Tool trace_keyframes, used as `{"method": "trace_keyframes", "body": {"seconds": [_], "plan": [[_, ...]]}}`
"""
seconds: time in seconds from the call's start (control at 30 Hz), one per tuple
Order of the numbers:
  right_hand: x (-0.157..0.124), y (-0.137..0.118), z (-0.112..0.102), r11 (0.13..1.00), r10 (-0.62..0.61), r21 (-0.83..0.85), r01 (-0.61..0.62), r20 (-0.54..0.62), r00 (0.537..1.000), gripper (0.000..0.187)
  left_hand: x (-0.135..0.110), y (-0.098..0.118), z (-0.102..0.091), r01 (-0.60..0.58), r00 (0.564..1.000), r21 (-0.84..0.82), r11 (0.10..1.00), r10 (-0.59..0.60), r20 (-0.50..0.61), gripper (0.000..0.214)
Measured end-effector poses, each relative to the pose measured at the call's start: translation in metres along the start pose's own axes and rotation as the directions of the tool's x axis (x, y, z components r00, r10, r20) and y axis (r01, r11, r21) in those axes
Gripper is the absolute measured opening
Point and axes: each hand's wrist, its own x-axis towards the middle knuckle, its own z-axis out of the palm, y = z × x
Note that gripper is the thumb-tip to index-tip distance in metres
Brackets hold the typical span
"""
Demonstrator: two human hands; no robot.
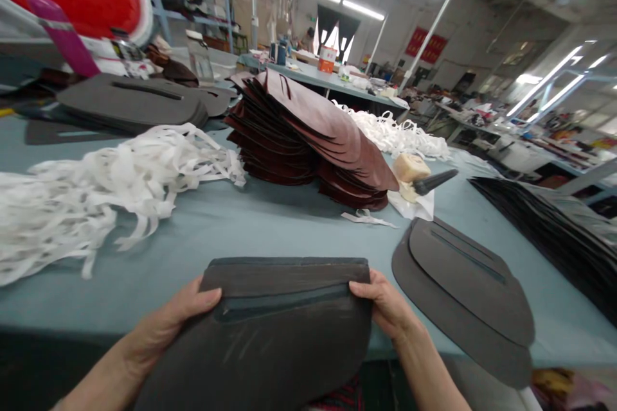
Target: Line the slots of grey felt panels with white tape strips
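Note:
Between my two hands is a dark grey flap-shaped panel (289, 347) with a straight top edge, rounded lower sides and a long slot below that edge. My left hand (180, 311) is closed on its upper left corner, thumb on the front face. Gripping the upper right corner, my right hand (385, 302) also has its thumb in front; the other fingers of both hands are mostly hidden behind. The panel is tilted over the table's front edge. To the right lie two similar grey panels (463, 270), overlapping, each with a slot.
A fanned stack of brown leather-like pieces (308, 135) stands mid-table. White strips (125, 180) heap at left, with another pile (395, 131) behind. A brush (434, 183) rests by a yellowish block (411, 168). Black sheets (554, 231) line the right; more grey panels (130, 103) lie back left.

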Motion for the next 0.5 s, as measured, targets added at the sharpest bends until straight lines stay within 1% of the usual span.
{"method": "trace_keyframes", "body": {"seconds": [0.13,0.2,0.27,0.33,0.4,0.43,0.5], "plan": [[-0.002,0.001,0.003,0.999,0.019,0.029,-0.019,-0.01,1.0,0.039,-0.006,-0.009,-0.006,0.018,0.999,-0.017,1.0,-0.018,0.036,0.068],[-0.003,0.002,0.004,0.999,0.023,0.044,-0.023,0.007,1.0,0.039,-0.007,-0.011,-0.011,0.052,0.997,-0.011,0.999,-0.051,0.057,0.067],[-0.003,0.004,0.005,0.998,0.022,0.063,-0.024,0.028,0.999,0.039,-0.008,-0.011,-0.015,0.075,0.996,0.0,0.997,-0.075,0.05,0.063],[-0.003,0.007,0.006,0.996,0.018,0.092,-0.021,0.041,0.999,0.04,-0.01,-0.009,-0.016,0.08,0.996,0.031,0.996,-0.081,0.022,0.048],[-0.002,0.011,0.007,0.993,0.013,0.113,-0.018,0.05,0.999,0.038,-0.013,-0.007,-0.015,0.077,0.996,0.08,0.994,-0.08,0.038,0.024],[-0.002,0.012,0.008,0.993,0.011,0.118,-0.018,0.053,0.999,0.037,-0.015,-0.006,-0.014,0.063,0.995,0.102,0.993,-0.07,0.066,0.018],[-0.003,0.013,0.008,0.994,0.009,0.111,-0.014,0.047,0.999,0.035,-0.017,-0.006,-0.015,0.024,0.992,0.155,0.988,-0.043,0.121,0.023]]}}
